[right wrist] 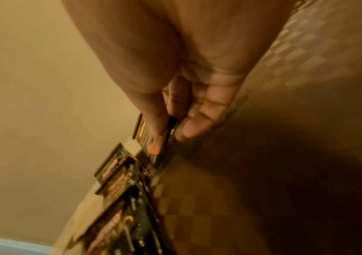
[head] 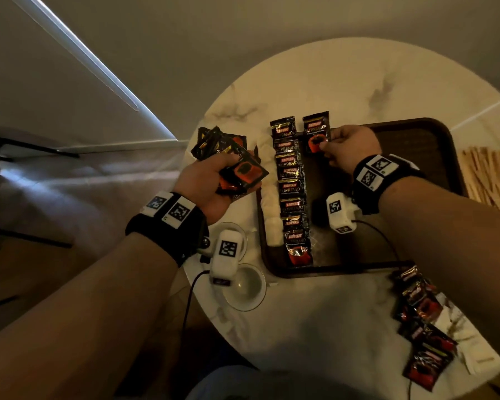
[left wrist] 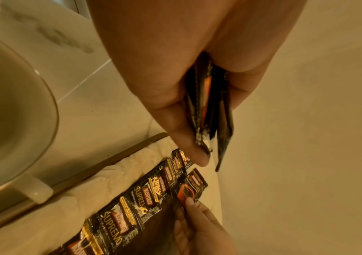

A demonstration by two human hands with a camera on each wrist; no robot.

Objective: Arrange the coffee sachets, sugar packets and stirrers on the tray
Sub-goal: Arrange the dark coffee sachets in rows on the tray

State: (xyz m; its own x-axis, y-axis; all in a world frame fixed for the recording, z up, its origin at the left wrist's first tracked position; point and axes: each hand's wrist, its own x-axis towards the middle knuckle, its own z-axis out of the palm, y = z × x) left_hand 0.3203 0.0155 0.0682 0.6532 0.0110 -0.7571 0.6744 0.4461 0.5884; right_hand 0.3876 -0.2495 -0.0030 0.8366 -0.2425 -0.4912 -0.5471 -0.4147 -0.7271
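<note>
The right hand (head: 355, 148) pinches one Kopiko coffee sachet (head: 316, 131) by its lower right edge, thumb on top and fingertips (right wrist: 192, 128) beneath. The sachet lies long axis away from the person, top end overhanging the far rim of the tray (head: 433, 157). Just left of those fingers runs the overlapped column of sachets (head: 292, 192), parallel to it; I judge the placing must keep beside that column. The left hand (head: 214, 183), farther off, clamps a fan of spare sachets (head: 243, 171) over the marble table (head: 329, 82).
</note>
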